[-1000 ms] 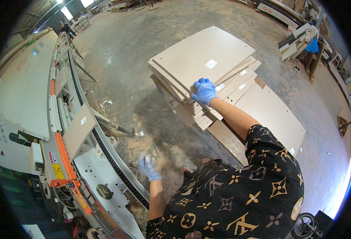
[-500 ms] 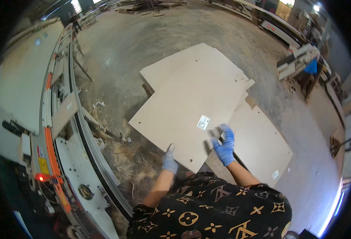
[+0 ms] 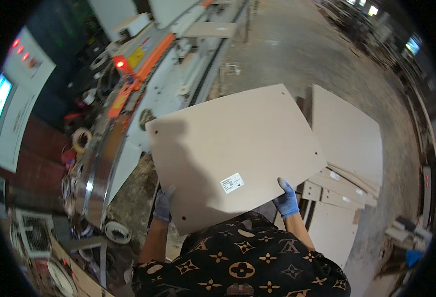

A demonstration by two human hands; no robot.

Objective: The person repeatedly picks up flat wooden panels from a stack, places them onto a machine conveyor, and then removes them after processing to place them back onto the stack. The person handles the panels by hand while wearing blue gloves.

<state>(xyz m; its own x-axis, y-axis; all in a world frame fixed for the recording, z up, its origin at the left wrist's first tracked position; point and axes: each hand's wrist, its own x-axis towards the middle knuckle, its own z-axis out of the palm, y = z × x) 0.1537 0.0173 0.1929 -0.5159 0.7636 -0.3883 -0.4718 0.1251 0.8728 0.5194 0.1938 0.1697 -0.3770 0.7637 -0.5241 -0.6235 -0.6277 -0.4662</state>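
A beige rectangular board [image 3: 247, 133] with a small hole near each corner is held up in front of me. On its top face is a white printed label [image 3: 232, 183]. My left hand [image 3: 163, 204], in a blue-grey glove, grips the board's left edge near the close corner. At the near right edge my right hand [image 3: 287, 200], in a blue glove, holds it with the thumb on top. The fingers of both hands are partly hidden beneath the board.
Right of me lies a stack of similar boards [image 3: 349, 128], with narrow labelled strips [image 3: 339, 185] on it. On the left runs a long machine with an orange rail [image 3: 154, 57] and a red light [image 3: 120, 64]. A control cabinet [image 3: 22, 94] with a screen stands far left.
The labelled board has come off the stack and is now lifted in both hands. My view has turned left toward the machine. My right hand has closed on the board's edge.
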